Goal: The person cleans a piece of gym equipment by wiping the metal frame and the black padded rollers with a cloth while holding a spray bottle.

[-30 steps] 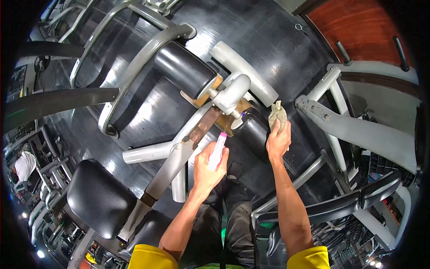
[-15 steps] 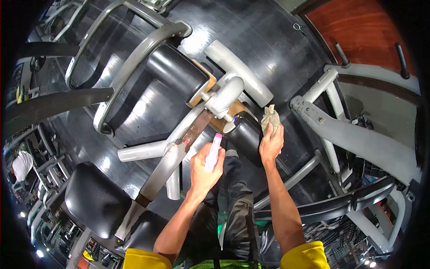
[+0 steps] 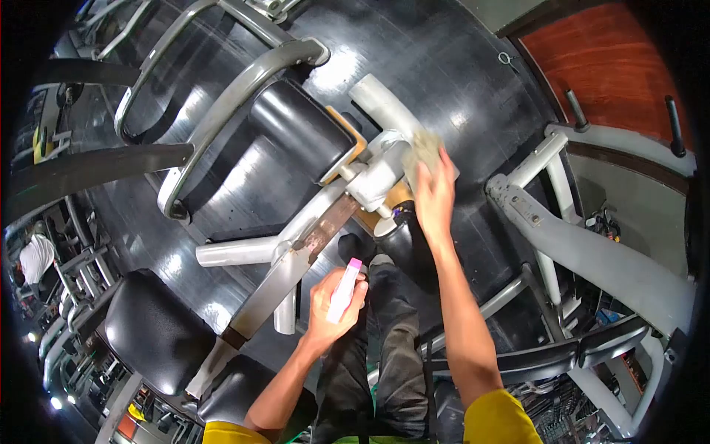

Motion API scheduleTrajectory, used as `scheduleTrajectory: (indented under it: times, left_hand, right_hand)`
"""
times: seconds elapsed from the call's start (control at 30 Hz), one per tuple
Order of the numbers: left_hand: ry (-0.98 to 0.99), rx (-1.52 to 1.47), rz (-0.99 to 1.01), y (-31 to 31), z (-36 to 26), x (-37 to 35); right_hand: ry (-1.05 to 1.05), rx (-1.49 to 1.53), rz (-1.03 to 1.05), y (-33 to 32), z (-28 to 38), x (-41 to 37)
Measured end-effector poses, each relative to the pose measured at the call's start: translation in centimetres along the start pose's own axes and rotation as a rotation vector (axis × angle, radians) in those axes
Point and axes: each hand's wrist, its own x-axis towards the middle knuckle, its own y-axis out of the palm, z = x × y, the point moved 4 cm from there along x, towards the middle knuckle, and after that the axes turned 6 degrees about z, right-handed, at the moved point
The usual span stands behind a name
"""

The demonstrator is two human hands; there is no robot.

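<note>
My left hand [image 3: 330,307] is wrapped round a small white bottle with a pink top [image 3: 344,292], held in front of my legs. My right hand [image 3: 436,194] grips a crumpled beige cloth [image 3: 424,152], slightly blurred, at the rounded grey end of an exercise machine's frame [image 3: 384,172]. The cloth overlaps the frame there and appears to touch it. Black padded rollers flank this frame end: one to the left [image 3: 302,127], the other [image 3: 403,248] partly behind my right forearm. A worn brown patch [image 3: 325,229] marks the beam below.
A black seat pad [image 3: 157,333] is at lower left. Curved grey bars [image 3: 244,85] rise at upper left. Another grey machine frame [image 3: 592,244] stands close on the right, with a black bench pad [image 3: 536,361] below it. Dark floor [image 3: 444,66] shows beyond.
My right hand has moved up and left with the cloth, from beside the right roller onto the frame end. My left hand has come lower, nearer to me, with the bottle.
</note>
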Motion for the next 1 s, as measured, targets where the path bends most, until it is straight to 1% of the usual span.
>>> scheduleTrajectory:
  times: [0.03, 0.07, 0.1, 0.17, 0.2, 0.23, 0.3, 0.33, 0.4, 0.43, 0.5, 0.57, 0.63, 0.7, 0.73, 0.77, 0.83, 0.9, 1.0]
  left_hand:
    - [-0.027, -0.022, 0.034, -0.3, 0.3, -0.5]
    - [0.063, 0.052, 0.030, -0.7, 0.8, -0.5]
    - [0.067, 0.052, 0.033, -1.3, 1.0, -0.3]
    - [0.177, 0.169, 0.065, -2.3, 0.7, -0.6]
    - [0.132, 0.140, 0.068, -2.8, 1.1, -0.8]
    - [0.133, 0.138, 0.074, -3.3, 1.3, -0.9]
    - [0.225, 0.175, 0.113, -4.2, 1.3, -1.1]
    - [0.214, 0.171, 0.121, -4.5, 1.7, -1.3]
    - [0.222, 0.151, 0.137, -5.0, 2.6, -1.5]
    - [0.233, 0.140, 0.156, -5.1, 2.9, -1.5]
    - [0.237, 0.118, 0.161, -5.2, 3.7, -1.3]
    - [0.232, 0.103, 0.155, -5.5, 3.9, -1.4]
    - [0.277, 0.116, 0.175, -5.4, 3.5, -1.0]
    - [0.284, 0.128, 0.175, -5.3, 3.4, -0.6]
    - [0.299, 0.122, 0.134, -5.2, 3.4, -0.3]
    - [0.315, 0.112, 0.095, -5.1, 3.5, -0.2]
    - [0.313, 0.078, 0.089, -4.7, 4.1, 0.0]
    - [0.315, 0.076, 0.067, -4.7, 4.5, -0.1]
    - [0.338, 0.053, 0.061, -4.5, 5.0, -0.2]
  right_hand:
    - [0.001, -0.061, 0.056, 2.4, -0.5, 1.1]
    - [-0.073, -0.249, 0.132, 4.4, -0.2, 1.0]
    - [-0.147, -0.434, 0.194, 6.3, 0.4, 1.0]
    - [-0.134, -0.368, 0.192, 6.6, 3.5, -1.8]
    - [-0.182, -0.334, 0.150, 6.2, 5.0, -3.6]
    - [-0.174, -0.349, 0.171, 6.2, 5.5, -5.1]
    - [-0.084, -0.318, 0.223, 6.6, 6.0, -7.2]
    - [-0.084, -0.324, 0.225, 6.7, 6.3, -7.6]
    - [-0.020, -0.294, 0.276, 6.8, 6.3, -8.0]
    - [-0.017, -0.302, 0.271, 6.8, 6.0, -7.7]
    - [-0.099, -0.404, 0.205, 7.1, 5.2, -6.2]
    - [-0.143, -0.412, 0.129, 7.2, 4.1, -3.7]
    - [-0.053, -0.405, 0.133, 7.2, 3.2, -1.4]
    - [0.089, -0.352, 0.158, 7.3, 2.9, -0.2]
    - [0.081, -0.394, 0.165, 7.3, 3.3, -0.5]
    - [0.082, -0.398, 0.160, 7.4, 3.5, -1.4]
    - [-0.055, -0.436, 0.062, 8.0, 4.8, -4.5]
    - [-0.087, -0.405, 0.100, 8.4, 6.3, -7.4]
    - [-0.074, -0.411, 0.256, 8.9, 6.0, -11.6]
